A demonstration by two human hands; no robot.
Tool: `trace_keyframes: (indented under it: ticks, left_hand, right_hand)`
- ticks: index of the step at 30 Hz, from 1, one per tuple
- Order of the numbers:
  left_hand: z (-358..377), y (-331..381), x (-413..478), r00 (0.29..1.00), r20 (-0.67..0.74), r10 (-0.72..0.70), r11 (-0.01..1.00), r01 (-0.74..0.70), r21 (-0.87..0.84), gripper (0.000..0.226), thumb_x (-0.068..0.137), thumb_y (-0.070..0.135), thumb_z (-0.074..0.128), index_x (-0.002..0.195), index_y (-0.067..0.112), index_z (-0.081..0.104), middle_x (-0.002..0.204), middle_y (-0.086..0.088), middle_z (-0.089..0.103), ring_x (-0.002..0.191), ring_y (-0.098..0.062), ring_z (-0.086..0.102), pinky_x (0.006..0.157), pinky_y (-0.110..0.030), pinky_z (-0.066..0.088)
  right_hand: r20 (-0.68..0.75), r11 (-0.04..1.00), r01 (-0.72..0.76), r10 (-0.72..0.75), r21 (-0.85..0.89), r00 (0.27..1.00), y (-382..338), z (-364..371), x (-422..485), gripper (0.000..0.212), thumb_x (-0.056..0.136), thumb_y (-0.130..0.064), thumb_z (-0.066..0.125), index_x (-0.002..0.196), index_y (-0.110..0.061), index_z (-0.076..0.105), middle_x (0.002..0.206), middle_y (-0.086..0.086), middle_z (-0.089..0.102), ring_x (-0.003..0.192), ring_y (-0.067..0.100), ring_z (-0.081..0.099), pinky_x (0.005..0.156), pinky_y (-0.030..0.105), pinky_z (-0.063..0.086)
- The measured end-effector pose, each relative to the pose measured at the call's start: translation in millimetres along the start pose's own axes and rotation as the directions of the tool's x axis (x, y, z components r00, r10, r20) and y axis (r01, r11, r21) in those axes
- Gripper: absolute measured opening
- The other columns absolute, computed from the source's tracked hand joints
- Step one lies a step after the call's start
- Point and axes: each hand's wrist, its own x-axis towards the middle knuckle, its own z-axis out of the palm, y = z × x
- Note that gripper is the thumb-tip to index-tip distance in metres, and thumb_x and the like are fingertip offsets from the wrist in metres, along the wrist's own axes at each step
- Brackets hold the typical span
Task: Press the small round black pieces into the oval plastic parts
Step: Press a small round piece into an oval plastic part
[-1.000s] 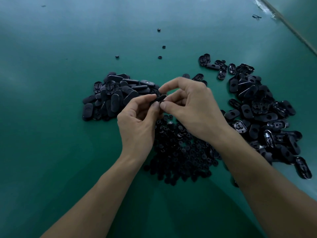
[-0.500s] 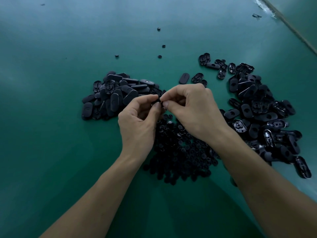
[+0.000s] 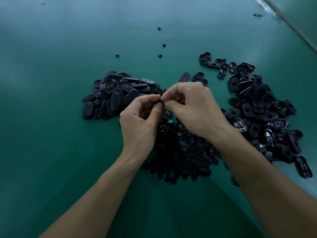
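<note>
Two-handed pinch, centre of scene.
I see left hand [image 3: 139, 122] and right hand [image 3: 194, 109] both pinching one small black plastic part [image 3: 160, 100], mostly hidden, above the near heap of small round black pieces [image 3: 180, 152]; oval black plastic parts [image 3: 116, 97] flank them.

Dim, cool teal cast overall; soft light from the top left, pale sheen on the tabletop [image 3: 42, 40] there; near edge falls darker; broad soft shadows under the forearms [image 3: 103, 194]; pile of round pieces [image 3: 181, 152] crushed to near-solid black, little detail; far corners slightly soft; no motion blur.
</note>
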Motion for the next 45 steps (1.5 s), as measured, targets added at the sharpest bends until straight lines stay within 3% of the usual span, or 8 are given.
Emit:
trace_keyframes:
  ticks: [7, 14, 17, 21, 23, 33, 39, 45]
  left_hand:
    - [-1.1, -0.7, 0.4, 1.000, 0.009, 0.012, 0.999, -0.012, 0.037, 0.015, 0.092, 0.003, 0.071, 0.102, 0.013, 0.069, 0.094, -0.003, 0.075, 0.087, -0.018, 0.073, 0.081, -0.032, 0.059]
    - [-0.3, -0.2, 1.3, 1.000, 0.010, 0.010, 0.999, -0.011, 0.036, 0.014, 0.093, 0.003, 0.070, 0.101, 0.015, 0.068, 0.091, -0.002, 0.075, 0.079, -0.013, 0.070, 0.073, -0.026, 0.057]
    - [0.6, -1.5, 0.6, 1.000, 0.021, 0.012, 0.999, -0.012, 0.033, 0.015, 0.093, 0.003, 0.069, 0.101, 0.015, 0.068, 0.092, -0.005, 0.075, 0.077, -0.014, 0.069, 0.072, -0.029, 0.056]
    - [1.2, -1.8, 1.5, 1.000, 0.018, 0.005, 0.999, -0.006, 0.034, 0.020, 0.091, 0.003, 0.071, 0.100, 0.021, 0.067, 0.089, 0.005, 0.074, 0.079, -0.008, 0.069, 0.074, -0.024, 0.055]
    - [1.1, -2.0, 2.3, 1.000, 0.019, -0.007, 1.000, 0.007, 0.007, 0.022, 0.091, 0.002, 0.072, 0.100, 0.021, 0.066, 0.087, 0.004, 0.075, 0.079, -0.008, 0.070, 0.073, -0.023, 0.055]
    - [0.8, -4.2, 3.2, 1.000, 0.014, -0.025, 0.996, 0.026, -0.082, 0.026, 0.087, -0.003, 0.075, 0.098, 0.020, 0.070, 0.085, 0.005, 0.076, 0.083, -0.009, 0.073, 0.076, -0.019, 0.056]
    - [0.7, -4.2, 3.6, 0.999, 0.043, -0.015, 0.997, 0.018, -0.074, 0.026, 0.085, -0.004, 0.075, 0.096, 0.019, 0.073, 0.083, 0.004, 0.077, 0.078, -0.009, 0.073, 0.074, -0.018, 0.057]
    - [1.2, -3.6, 3.4, 0.999, 0.033, -0.023, 0.996, 0.026, -0.085, 0.026, 0.085, -0.004, 0.076, 0.095, 0.021, 0.073, 0.080, 0.003, 0.077, 0.075, -0.010, 0.073, 0.073, -0.020, 0.057]
  right_hand:
    - [-0.032, 0.999, -0.015, 0.014, -0.028, 0.999, -5.4, 3.8, -3.3, 0.018, 0.092, -0.008, 0.067, 0.098, -0.020, 0.079, 0.085, -0.008, 0.072, 0.077, -0.004, 0.066, 0.071, 0.003, 0.049]
    - [0.002, 0.999, 0.017, -0.017, -0.035, 1.000, -6.7, -4.0, -1.9, 0.018, 0.089, -0.009, 0.070, 0.097, -0.022, 0.080, 0.082, -0.012, 0.073, 0.075, -0.005, 0.067, 0.073, 0.008, 0.053]
    - [-0.002, 0.999, 0.033, -0.033, -0.029, 0.999, -1.4, -5.5, -1.3, 0.018, 0.087, -0.009, 0.073, 0.097, -0.022, 0.079, 0.082, -0.015, 0.072, 0.077, -0.007, 0.067, 0.073, 0.006, 0.051]
    - [-0.003, 0.995, 0.051, -0.052, -0.086, 0.999, 7.1, -5.7, 1.4, 0.021, 0.089, -0.018, 0.073, 0.109, -0.026, 0.075, 0.093, -0.012, 0.067, 0.081, -0.001, 0.063, 0.075, 0.005, 0.045]
    - [0.040, 0.999, 0.047, -0.046, -0.027, 0.998, 10.9, -8.4, 4.4, 0.019, 0.090, -0.016, 0.073, 0.106, -0.024, 0.077, 0.091, -0.014, 0.071, 0.083, -0.003, 0.065, 0.075, 0.005, 0.045]
    - [0.081, 0.990, 0.032, -0.044, 0.139, 0.996, 25.1, -10.8, 7.1, 0.009, 0.087, -0.016, 0.077, 0.092, -0.023, 0.075, 0.080, -0.006, 0.075, 0.076, 0.007, 0.071, 0.076, 0.029, 0.060]
    - [0.067, 0.994, 0.054, -0.061, 0.093, 0.996, 26.7, -8.8, 2.7, 0.011, 0.088, -0.015, 0.074, 0.089, -0.025, 0.072, 0.076, -0.012, 0.071, 0.071, 0.000, 0.067, 0.067, 0.015, 0.054]
    - [0.070, 0.993, 0.051, -0.059, 0.104, 0.996, 24.2, -8.5, 4.0, 0.012, 0.088, -0.014, 0.073, 0.088, -0.025, 0.071, 0.076, -0.011, 0.071, 0.069, -0.001, 0.066, 0.065, 0.013, 0.052]
